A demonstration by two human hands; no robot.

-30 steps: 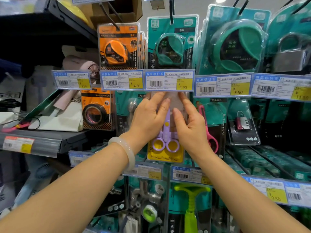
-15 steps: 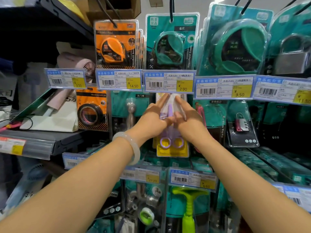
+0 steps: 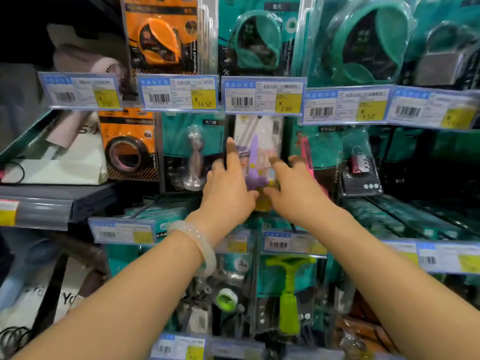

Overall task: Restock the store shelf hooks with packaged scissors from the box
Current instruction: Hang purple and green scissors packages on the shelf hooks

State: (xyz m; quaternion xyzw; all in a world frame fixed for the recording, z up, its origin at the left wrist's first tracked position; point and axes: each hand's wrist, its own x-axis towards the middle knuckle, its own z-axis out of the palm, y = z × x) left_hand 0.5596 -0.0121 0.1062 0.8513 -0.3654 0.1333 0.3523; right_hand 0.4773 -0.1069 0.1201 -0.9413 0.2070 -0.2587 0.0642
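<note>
1. One scissors pack (image 3: pixel 255 154) hangs under the 2.90 price tag (image 3: pixel 262 96); the box is out of view, so the remaining stock is unknown.
2. The left hand (image 3: pixel 228 189) and right hand (image 3: pixel 293 188) flank the pack's lower half, fingers loosely spread, gripping nothing.
3. A second ago both hands held it higher, near the hook.

- The packaged scissors (image 3: pixel 255 162) are purple on a white and yellow card.
- The price tags (image 3: pixel 263 96) are white with blue borders, black barcodes and yellow price squares.
- The tape measure pack (image 3: pixel 161 35) is orange and black.
- The bracelet (image 3: pixel 200 245) is milky white.
- The handled tool (image 3: pixel 289 292) is lime green.
</note>
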